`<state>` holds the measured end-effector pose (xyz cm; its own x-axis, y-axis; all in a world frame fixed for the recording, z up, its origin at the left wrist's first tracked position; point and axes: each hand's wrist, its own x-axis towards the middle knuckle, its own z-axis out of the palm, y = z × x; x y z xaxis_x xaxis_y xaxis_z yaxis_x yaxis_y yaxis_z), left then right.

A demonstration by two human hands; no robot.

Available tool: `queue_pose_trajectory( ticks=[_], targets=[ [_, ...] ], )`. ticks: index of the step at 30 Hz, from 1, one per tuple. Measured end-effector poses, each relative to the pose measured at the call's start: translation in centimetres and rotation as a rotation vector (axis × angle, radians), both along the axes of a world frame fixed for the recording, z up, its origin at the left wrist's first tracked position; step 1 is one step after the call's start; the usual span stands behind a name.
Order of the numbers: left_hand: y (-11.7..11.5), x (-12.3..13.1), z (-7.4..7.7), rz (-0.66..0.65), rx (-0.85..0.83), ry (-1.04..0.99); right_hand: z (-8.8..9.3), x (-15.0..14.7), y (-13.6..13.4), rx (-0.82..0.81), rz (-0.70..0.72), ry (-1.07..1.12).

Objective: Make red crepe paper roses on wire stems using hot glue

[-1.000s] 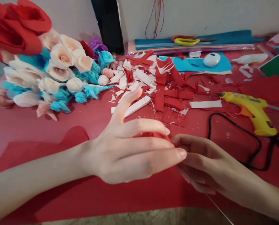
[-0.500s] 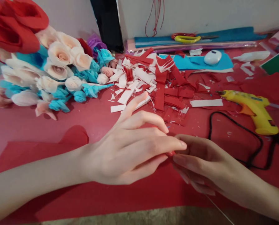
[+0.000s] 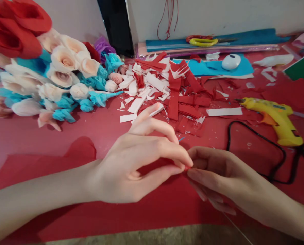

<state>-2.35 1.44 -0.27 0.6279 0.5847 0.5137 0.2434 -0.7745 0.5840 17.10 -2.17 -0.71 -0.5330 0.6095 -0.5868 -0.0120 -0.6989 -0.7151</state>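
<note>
Near the front of the table, my left hand [image 3: 141,160] pinches a tiny red piece of crepe paper [image 3: 187,167] between thumb and forefinger, its other fingers lifted. My right hand [image 3: 218,177] grips the same piece from the other side with thumb and forefinger. Both hands' fingertips meet there, so most of the piece is hidden. A thin pale wire [image 3: 237,227] runs out from beneath my right hand toward the lower edge; whether it joins the red piece cannot be seen.
Paper flowers [image 3: 65,64] are heaped at the left. Red and white paper strips [image 3: 162,88] lie in a pile behind my hands. A yellow glue gun [image 3: 271,115] with a black cord [image 3: 282,146] rests at the right. Scissors [image 3: 204,42] lie on rolled paper by the wall.
My left hand has rolled its forefinger back and down over the red piece, bringing its thumb tip into view against it. My right hand holds almost the same place.
</note>
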Motion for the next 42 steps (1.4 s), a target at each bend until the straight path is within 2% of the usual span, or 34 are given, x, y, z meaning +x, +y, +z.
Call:
queue_pose_trajectory(
  ticks=[5,11,14,16,20,27,34,38,42],
  targets=[
    [0.1,0.0,0.3,0.071,-0.074,-0.015,-0.3,0.2,0.0,0.017,-0.006,0.021],
    [0.4,0.0,0.7,0.028,0.078,0.120,-0.3,0.3,-0.1,0.036,0.009,0.011],
    [0.4,0.0,0.6,0.027,0.085,0.141,-0.3,0.2,0.1,0.038,-0.010,-0.002],
    [0.3,-0.1,0.5,0.048,0.050,0.111,-0.3,0.1,0.2,0.057,-0.044,-0.008],
    [0.2,-0.1,-0.1,0.050,-0.049,-0.084,-0.4,0.4,0.3,0.119,-0.139,-0.014],
    [0.6,-0.2,-0.7,0.077,-0.186,-0.283,-0.6,0.6,0.8,0.102,-0.261,0.004],
    [0.9,0.1,-0.7,0.280,-0.467,-0.292,-0.9,0.5,1.2,0.092,-0.308,-0.032],
    [1.0,0.2,-0.9,0.226,-0.523,-0.334,-1.0,0.5,1.2,0.088,-0.319,-0.023],
    [1.2,0.0,-1.2,0.171,-0.467,-0.341,-1.1,0.5,1.3,0.091,-0.315,-0.018]
  ],
)
